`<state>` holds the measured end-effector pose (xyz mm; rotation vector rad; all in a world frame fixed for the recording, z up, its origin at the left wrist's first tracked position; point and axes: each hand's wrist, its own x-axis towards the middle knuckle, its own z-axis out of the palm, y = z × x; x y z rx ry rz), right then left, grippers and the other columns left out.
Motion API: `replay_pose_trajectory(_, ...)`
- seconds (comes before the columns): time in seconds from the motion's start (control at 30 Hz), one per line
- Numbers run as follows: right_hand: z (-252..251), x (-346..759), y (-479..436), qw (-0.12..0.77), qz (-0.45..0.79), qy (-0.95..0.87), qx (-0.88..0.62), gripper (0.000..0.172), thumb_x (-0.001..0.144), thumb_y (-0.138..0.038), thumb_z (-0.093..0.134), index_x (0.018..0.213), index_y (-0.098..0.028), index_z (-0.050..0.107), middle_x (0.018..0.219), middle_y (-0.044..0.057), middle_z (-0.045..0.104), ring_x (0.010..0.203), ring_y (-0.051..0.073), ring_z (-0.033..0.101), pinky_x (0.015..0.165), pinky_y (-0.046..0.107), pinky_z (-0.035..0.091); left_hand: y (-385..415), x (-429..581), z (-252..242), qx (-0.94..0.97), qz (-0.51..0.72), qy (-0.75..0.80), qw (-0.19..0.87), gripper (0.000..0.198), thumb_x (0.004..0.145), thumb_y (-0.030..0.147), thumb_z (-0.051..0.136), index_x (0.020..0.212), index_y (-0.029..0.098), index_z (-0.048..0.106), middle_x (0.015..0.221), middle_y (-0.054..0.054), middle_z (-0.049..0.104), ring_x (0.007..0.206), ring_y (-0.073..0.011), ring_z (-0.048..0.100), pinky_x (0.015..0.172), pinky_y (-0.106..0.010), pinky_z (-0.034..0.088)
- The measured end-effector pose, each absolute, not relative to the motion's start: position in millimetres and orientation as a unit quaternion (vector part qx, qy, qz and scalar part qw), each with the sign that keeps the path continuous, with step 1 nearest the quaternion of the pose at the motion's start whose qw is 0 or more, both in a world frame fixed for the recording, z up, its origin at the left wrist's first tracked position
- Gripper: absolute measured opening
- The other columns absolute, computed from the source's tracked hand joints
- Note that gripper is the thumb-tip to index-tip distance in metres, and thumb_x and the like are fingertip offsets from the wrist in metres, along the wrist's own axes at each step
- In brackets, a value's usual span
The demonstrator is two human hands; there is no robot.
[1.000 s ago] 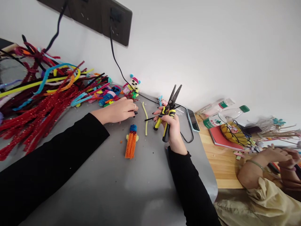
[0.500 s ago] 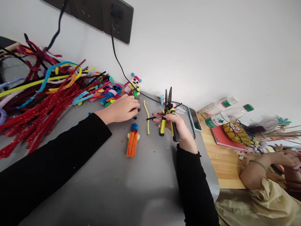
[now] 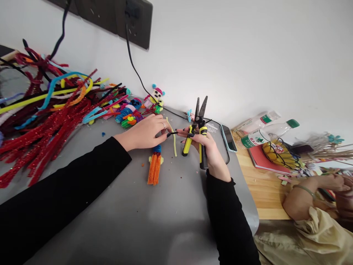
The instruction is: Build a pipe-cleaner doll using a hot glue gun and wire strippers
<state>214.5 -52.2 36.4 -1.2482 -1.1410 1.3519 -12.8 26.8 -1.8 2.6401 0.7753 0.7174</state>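
Observation:
My left hand (image 3: pixel 149 131) is closed in a pinch on one end of a short black pipe cleaner (image 3: pixel 173 133). Its other end meets the fingertips of my right hand (image 3: pixel 208 145). That hand is also wrapped round yellow-and-black handled pliers (image 3: pixel 202 147), whose long jaws point up and stand apart. Under the black piece a pale yellow pipe cleaner (image 3: pixel 174 145) lies on the grey table (image 3: pixel 165 213). Just below my left hand lies a small orange pipe-cleaner figure (image 3: pixel 155 167) with a blue top, partly covered by the hand.
A heap of pipe cleaners (image 3: pixel 55 121) fills the left side. Small finished figures (image 3: pixel 155 96) stand by the wall under a black cable (image 3: pixel 138 75). To the right are a phone (image 3: pixel 229 138), plastic bottles (image 3: pixel 255 139), a yellow basket (image 3: pixel 275 151) and another person's arms (image 3: pixel 303 191).
My left hand has moved right, over the orange figure's top, and now pinches the black pipe cleaner. The pliers have tilted slightly and their jaws are spread wider.

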Motion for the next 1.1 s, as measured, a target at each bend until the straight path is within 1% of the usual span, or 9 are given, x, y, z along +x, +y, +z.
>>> replay_pose_trajectory(0.13, 36, 211, -54, 0.456, 0.548, -0.502, -0.49, 0.023, 0.081, -0.028, 0.069, 0.104, -0.024, 0.072, 0.12, 0.007, 0.078, 0.127, 0.034, 0.068, 0.101, 0.049, 0.058, 26, -11, -4, 0.924, 0.255, 0.254, 0.13, 0.035, 0.098, 0.024, 0.045, 0.11, 0.013, 0.075, 0.098, -0.011, 0.076, 0.098, -0.0279, 0.063, 0.097, -0.042, 0.047)
replay_pose_trajectory(0.23, 36, 209, -54, 0.456, 0.546, -0.514, -0.481, 0.025, 0.081, -0.027, 0.069, 0.105, -0.025, 0.071, 0.123, 0.006, 0.078, 0.128, 0.034, 0.068, 0.103, 0.049, 0.057, 27, -10, -6, 0.923, 0.262, 0.255, 0.117, 0.036, 0.098, 0.021, 0.043, 0.109, 0.013, 0.076, 0.096, -0.012, 0.076, 0.097, -0.0281, 0.062, 0.095, -0.042, 0.049)
replay_pose_trajectory(0.4, 40, 204, -57, 0.47, 0.541, -0.528, -0.456, 0.027, 0.084, -0.031, 0.068, 0.11, -0.025, 0.07, 0.135, 0.006, 0.073, 0.133, 0.034, 0.066, 0.107, 0.05, 0.056, 29, -11, -6, 0.904, 0.31, 0.262, 0.136, 0.037, 0.1, 0.024, 0.042, 0.114, 0.015, 0.075, 0.093, -0.01, 0.073, 0.094, -0.0268, 0.063, 0.088, -0.04, 0.051)
replay_pose_trajectory(0.5, 40, 201, -59, 0.463, 0.519, -0.555, -0.456, 0.031, 0.084, -0.033, 0.07, 0.114, -0.027, 0.068, 0.139, 0.004, 0.071, 0.137, 0.032, 0.062, 0.115, 0.05, 0.051, 29, -13, -4, 0.89, 0.338, 0.266, 0.151, 0.035, 0.099, 0.023, 0.043, 0.111, 0.014, 0.075, 0.094, -0.011, 0.072, 0.094, -0.026, 0.064, 0.087, -0.039, 0.052)
replay_pose_trajectory(0.57, 40, 200, -60, 0.464, 0.491, -0.574, -0.463, 0.032, 0.084, -0.033, 0.071, 0.116, -0.028, 0.066, 0.14, 0.003, 0.07, 0.137, 0.031, 0.062, 0.117, 0.048, 0.049, 29, -13, -3, 0.887, 0.347, 0.266, 0.15, 0.035, 0.098, 0.023, 0.044, 0.11, 0.013, 0.075, 0.093, -0.011, 0.072, 0.094, -0.0263, 0.065, 0.086, -0.039, 0.053)
replay_pose_trajectory(0.67, 39, 199, -61, 0.461, 0.463, -0.584, -0.481, 0.034, 0.085, -0.031, 0.07, 0.118, -0.03, 0.064, 0.143, 0.003, 0.069, 0.137, 0.029, 0.062, 0.115, 0.046, 0.05, 31, -13, -3, 0.885, 0.349, 0.281, 0.124, 0.034, 0.098, 0.024, 0.044, 0.107, 0.013, 0.075, 0.09, -0.011, 0.073, 0.093, -0.0277, 0.064, 0.086, -0.042, 0.053)
replay_pose_trajectory(0.77, 39, 197, -61, 0.451, 0.443, -0.592, -0.5, 0.034, 0.084, -0.03, 0.07, 0.117, -0.028, 0.063, 0.143, 0.005, 0.069, 0.132, 0.029, 0.064, 0.114, 0.045, 0.049, 32, -13, -4, 0.885, 0.34, 0.303, 0.097, 0.034, 0.099, 0.026, 0.044, 0.102, 0.014, 0.075, 0.09, -0.012, 0.074, 0.091, -0.0288, 0.064, 0.085, -0.044, 0.052)
replay_pose_trajectory(0.87, 40, 196, -61, 0.443, 0.425, -0.603, -0.509, 0.033, 0.082, -0.032, 0.07, 0.114, -0.026, 0.063, 0.141, 0.006, 0.07, 0.126, 0.029, 0.066, 0.114, 0.045, 0.049, 33, -13, -5, 0.891, 0.325, 0.308, 0.083, 0.035, 0.098, 0.027, 0.043, 0.099, 0.013, 0.075, 0.089, -0.012, 0.073, 0.09, -0.0288, 0.064, 0.083, -0.044, 0.052)
replay_pose_trajectory(1.1, 41, 195, -60, 0.443, 0.433, -0.592, -0.515, 0.033, 0.082, -0.033, 0.07, 0.114, -0.026, 0.063, 0.14, 0.007, 0.069, 0.124, 0.03, 0.066, 0.111, 0.045, 0.049, 31, -12, -5, 0.895, 0.317, 0.302, 0.086, 0.03, 0.096, 0.025, 0.045, 0.097, 0.017, 0.074, 0.086, -0.01, 0.072, 0.09, -0.0281, 0.064, 0.085, -0.043, 0.051)
